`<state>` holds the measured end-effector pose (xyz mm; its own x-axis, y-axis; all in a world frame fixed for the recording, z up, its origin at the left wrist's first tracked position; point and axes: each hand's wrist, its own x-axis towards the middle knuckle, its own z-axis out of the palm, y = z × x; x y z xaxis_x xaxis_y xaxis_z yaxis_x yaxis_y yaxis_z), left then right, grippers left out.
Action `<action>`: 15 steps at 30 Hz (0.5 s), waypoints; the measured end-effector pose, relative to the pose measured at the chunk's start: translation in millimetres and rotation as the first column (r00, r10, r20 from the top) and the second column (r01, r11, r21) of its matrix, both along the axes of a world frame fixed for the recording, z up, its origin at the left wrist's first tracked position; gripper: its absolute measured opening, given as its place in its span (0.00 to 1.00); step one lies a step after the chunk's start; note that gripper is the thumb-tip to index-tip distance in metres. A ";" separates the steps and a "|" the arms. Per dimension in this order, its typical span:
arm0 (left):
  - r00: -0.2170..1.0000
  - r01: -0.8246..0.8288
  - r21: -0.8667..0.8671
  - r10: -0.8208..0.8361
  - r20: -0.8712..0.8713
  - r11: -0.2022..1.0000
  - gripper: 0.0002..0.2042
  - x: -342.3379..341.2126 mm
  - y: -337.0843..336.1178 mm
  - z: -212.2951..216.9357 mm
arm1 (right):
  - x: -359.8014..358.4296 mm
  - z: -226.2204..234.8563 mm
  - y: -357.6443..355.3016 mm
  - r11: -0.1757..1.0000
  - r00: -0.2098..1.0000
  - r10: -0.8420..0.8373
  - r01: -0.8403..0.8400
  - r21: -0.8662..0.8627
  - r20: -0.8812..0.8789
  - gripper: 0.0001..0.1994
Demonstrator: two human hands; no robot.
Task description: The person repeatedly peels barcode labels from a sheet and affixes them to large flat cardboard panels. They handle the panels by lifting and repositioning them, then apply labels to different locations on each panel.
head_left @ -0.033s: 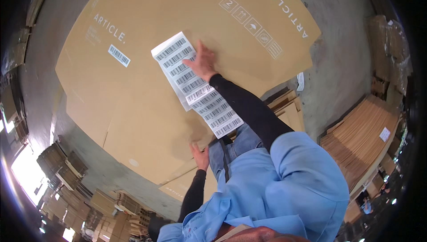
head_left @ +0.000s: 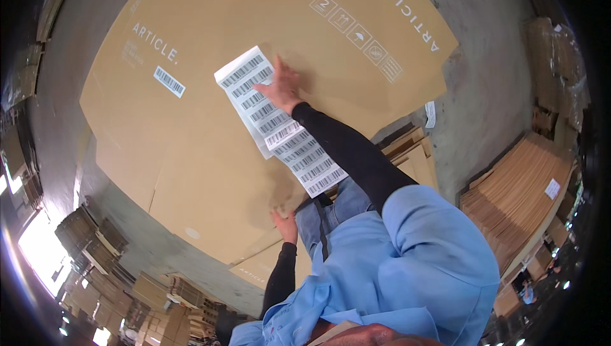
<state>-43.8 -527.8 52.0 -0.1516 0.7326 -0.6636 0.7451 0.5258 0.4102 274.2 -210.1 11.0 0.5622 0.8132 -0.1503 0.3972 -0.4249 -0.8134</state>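
Note:
A large flat sheet of brown cardboard (head_left: 191,174) with white print lies before me. On it rests a white strip of barcode labels (head_left: 268,121), its lower part (head_left: 312,165) reaching to the cardboard's near edge by my legs. My right hand (head_left: 283,86) is over the strip's upper right edge, fingers apart; whether the fingertips press on it I cannot tell. My left hand (head_left: 286,225) rests at the cardboard's near edge with its fingers spread, holding nothing. One single barcode label (head_left: 170,81) is stuck on the cardboard, left of the strip.
To the right stands a tall stack of flat cardboard (head_left: 515,200) with a white label on its side. More cardboard pieces (head_left: 417,161) lie just right of my legs. Stacked boxes (head_left: 159,320) and cardboard bundles (head_left: 95,238) stand at the lower left on the concrete floor (head_left: 172,257).
My right hand has shifted slightly left, further over the label strip. My left hand stays at the cardboard's near edge.

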 end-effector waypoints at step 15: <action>-0.351 -0.770 -0.623 0.907 0.232 -0.138 0.31 -73.3 -21.0 -98.7 | -98.9 0.4 -83.0 0.854 0.886 0.423 -0.318 -0.411 0.193 0.46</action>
